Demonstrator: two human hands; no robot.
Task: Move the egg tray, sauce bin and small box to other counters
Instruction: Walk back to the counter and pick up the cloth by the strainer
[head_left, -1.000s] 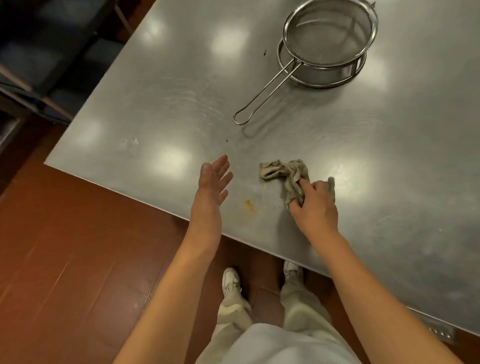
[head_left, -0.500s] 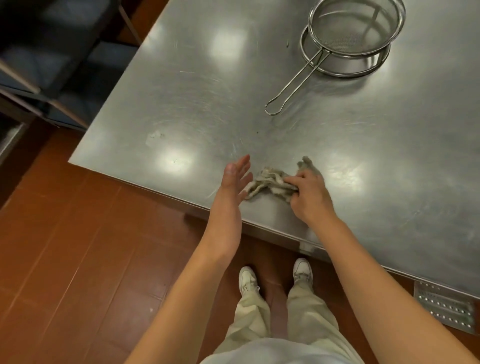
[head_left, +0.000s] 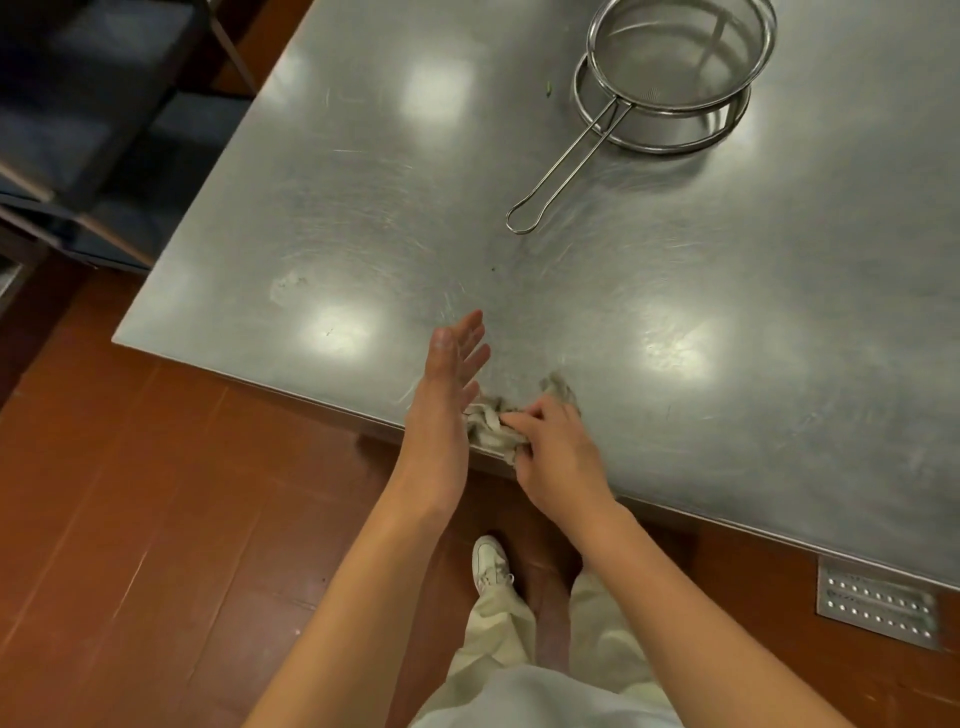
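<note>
Head view: your right hand (head_left: 550, 457) bunches a crumpled grey rag (head_left: 488, 426) at the near edge of the steel counter (head_left: 363, 208), while your left hand (head_left: 452, 374) stands flat beside it with fingers straight, holding nothing, its edge touching the cloth. The egg tray, sauce bin and small box are nowhere in this frame, only a wire strainer (head_left: 675, 67) resting well apart near the far side. The rag already overhangs the rim, so another pull toward you could likely drop it, or whatever it gathers, onto the red floor (head_left: 156, 519) by your shoe (head_left: 488, 564).
</note>
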